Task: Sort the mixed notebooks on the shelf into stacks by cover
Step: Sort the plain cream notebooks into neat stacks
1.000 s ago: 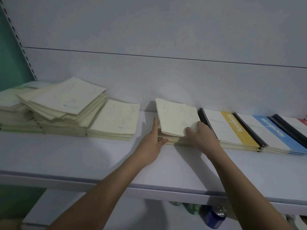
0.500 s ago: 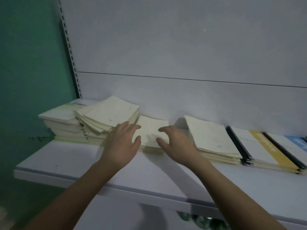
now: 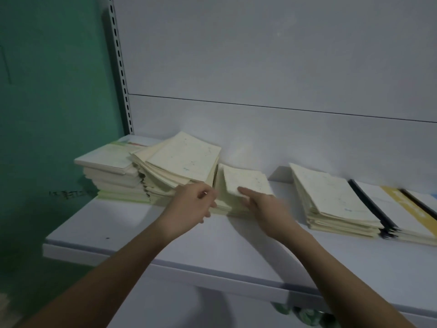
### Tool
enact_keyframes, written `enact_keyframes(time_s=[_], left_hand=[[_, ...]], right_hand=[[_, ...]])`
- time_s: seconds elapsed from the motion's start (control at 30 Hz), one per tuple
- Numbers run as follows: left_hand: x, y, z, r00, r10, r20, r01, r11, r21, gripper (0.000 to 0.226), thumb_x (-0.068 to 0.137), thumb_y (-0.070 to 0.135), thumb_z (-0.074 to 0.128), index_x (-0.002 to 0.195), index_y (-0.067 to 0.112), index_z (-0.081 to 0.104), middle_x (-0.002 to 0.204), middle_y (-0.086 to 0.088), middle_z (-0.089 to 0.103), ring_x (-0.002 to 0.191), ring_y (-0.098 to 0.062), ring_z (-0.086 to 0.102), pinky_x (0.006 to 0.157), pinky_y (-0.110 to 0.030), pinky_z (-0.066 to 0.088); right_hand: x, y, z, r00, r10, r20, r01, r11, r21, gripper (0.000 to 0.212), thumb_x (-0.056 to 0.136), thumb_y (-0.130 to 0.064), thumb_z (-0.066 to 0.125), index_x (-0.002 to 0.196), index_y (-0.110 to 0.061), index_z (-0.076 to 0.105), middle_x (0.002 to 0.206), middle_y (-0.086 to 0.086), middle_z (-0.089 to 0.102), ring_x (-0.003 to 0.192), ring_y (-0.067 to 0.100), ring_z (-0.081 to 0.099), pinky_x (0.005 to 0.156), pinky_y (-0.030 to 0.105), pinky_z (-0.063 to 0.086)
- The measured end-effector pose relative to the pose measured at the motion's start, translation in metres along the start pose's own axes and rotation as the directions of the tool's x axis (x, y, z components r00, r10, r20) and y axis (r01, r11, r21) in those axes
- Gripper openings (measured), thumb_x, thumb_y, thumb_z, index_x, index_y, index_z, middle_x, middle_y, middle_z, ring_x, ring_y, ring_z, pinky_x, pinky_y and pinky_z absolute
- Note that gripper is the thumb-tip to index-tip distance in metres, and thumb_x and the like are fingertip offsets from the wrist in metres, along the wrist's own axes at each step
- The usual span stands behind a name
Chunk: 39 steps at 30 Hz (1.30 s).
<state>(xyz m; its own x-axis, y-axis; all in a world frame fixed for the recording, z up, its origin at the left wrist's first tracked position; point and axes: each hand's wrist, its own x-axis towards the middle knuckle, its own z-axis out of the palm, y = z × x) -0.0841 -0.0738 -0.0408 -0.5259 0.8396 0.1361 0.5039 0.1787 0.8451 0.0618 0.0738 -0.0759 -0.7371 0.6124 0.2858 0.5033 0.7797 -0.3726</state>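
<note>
A small stack of cream notebooks [image 3: 247, 182] lies mid-shelf. My left hand [image 3: 191, 207] curls its fingers around the stack's front left corner. My right hand [image 3: 267, 205] pinches the front edge of its top notebooks, which sit tilted and raised off the stack. Touching it on the left is a tall, messy pile of cream notebooks [image 3: 184, 159]. Further left stands a stack with white-and-green covers [image 3: 106, 159]. To the right are another cream stack [image 3: 331, 200] and a stack with yellow-banded covers [image 3: 402, 209].
The white shelf [image 3: 212, 247] has a back panel close behind the stacks and a slotted upright [image 3: 120, 67] at its left end beside a green wall. Bare shelf surface runs along the front edge. Dark items sit below the shelf at the bottom right.
The view swung left. Both hands left the right-hand cream stack, moved left to the small middle stack, and closed on it, tipping its top notebooks up.
</note>
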Motion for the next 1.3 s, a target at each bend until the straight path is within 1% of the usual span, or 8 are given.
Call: enact_keyframes(time_s=[0.1,0.27,0.53,0.67,0.77,0.93,1.17,1.3], left_hand=[[0.014,0.013,0.006,0.949,-0.186,0.255,0.283,0.862,-0.422,0.041,0.096,0.049,0.052,0.117,0.015,0.058,0.109,-0.008,0.070,0.086,-0.030,0.073,0.077,-0.044,0.060],[0.041,0.035,0.007,0.844,-0.091,0.528,0.496,0.509,-0.704,0.047,0.093,0.048,0.056,0.117,0.007,0.051,0.102,-0.019,0.066,0.085,-0.035,0.069,0.076,-0.050,0.057],[0.052,0.039,-0.017,0.899,-0.143,0.414,0.392,0.686,-0.613,0.035,0.090,-0.003,0.039,0.120,0.007,0.055,0.107,-0.016,0.068,0.083,-0.027,0.068,0.054,-0.034,0.056],[0.061,0.024,-0.039,0.980,-0.099,0.171,0.183,0.783,-0.595,0.051,0.088,-0.005,0.038,0.130,0.020,0.049,0.121,-0.010,0.065,0.103,-0.030,0.064,0.068,-0.035,0.053],[0.056,0.017,-0.060,0.990,-0.135,0.038,0.131,0.789,-0.600,0.043,0.090,-0.002,0.040,0.123,0.023,0.051,0.111,-0.005,0.065,0.095,-0.027,0.062,0.067,-0.033,0.053],[0.050,-0.002,-0.079,0.980,-0.192,-0.055,0.119,0.783,-0.610,0.039,0.093,0.003,0.050,0.127,0.023,0.054,0.114,-0.003,0.068,0.100,-0.025,0.065,0.072,-0.034,0.055],[0.038,-0.018,-0.078,0.981,-0.193,-0.035,0.124,0.748,-0.653,0.046,0.095,0.002,0.049,0.134,0.027,0.052,0.122,-0.002,0.067,0.108,-0.028,0.064,0.085,-0.040,0.054],[0.032,-0.020,-0.075,0.981,-0.195,-0.011,0.139,0.736,-0.663,0.049,0.094,0.002,0.049,0.133,0.032,0.052,0.121,-0.002,0.068,0.108,-0.030,0.065,0.085,-0.044,0.054]], right_hand=[[-0.005,-0.014,-0.012,0.957,0.116,-0.266,-0.034,0.955,0.295,0.035,0.103,-0.038,0.036,0.135,-0.035,0.052,0.112,-0.003,0.067,0.104,0.019,0.061,0.080,0.030,0.044],[-0.025,-0.039,-0.013,0.934,-0.067,-0.351,0.165,0.952,0.257,0.038,0.102,-0.033,0.041,0.138,-0.037,0.049,0.113,-0.009,0.068,0.095,0.011,0.062,0.074,0.015,0.043],[-0.018,-0.036,-0.016,0.970,-0.191,-0.153,0.218,0.958,0.184,0.048,0.100,-0.056,0.026,0.141,-0.040,0.045,0.147,-0.019,0.044,0.135,-0.004,0.036,0.109,0.017,0.030],[-0.001,-0.034,-0.005,0.898,0.186,-0.398,0.040,0.868,0.496,0.043,0.103,-0.044,0.027,0.122,-0.028,0.061,0.119,-0.017,0.062,0.113,-0.002,0.054,0.095,0.020,0.041],[0.013,-0.018,0.011,0.883,0.369,-0.292,-0.137,0.795,0.591,0.030,0.103,-0.027,0.034,0.107,-0.019,0.063,0.110,-0.003,0.066,0.102,0.013,0.061,0.086,0.029,0.045],[0.018,-0.014,0.034,0.999,0.019,0.042,-0.013,0.991,-0.133,0.077,0.087,-0.071,0.026,0.145,-0.022,0.038,0.154,-0.001,0.035,0.143,0.020,0.028,0.116,0.042,0.021],[0.018,-0.013,0.026,0.987,-0.119,0.103,0.147,0.932,-0.332,0.040,0.093,-0.054,0.044,0.115,-0.021,0.050,0.109,-0.004,0.055,0.104,0.023,0.055,0.077,0.036,0.045],[0.016,-0.004,-0.009,0.997,-0.041,0.072,0.045,0.998,-0.050,0.030,0.104,-0.033,0.035,0.124,-0.024,0.055,0.111,0.005,0.064,0.103,0.031,0.059,0.078,0.036,0.043]])
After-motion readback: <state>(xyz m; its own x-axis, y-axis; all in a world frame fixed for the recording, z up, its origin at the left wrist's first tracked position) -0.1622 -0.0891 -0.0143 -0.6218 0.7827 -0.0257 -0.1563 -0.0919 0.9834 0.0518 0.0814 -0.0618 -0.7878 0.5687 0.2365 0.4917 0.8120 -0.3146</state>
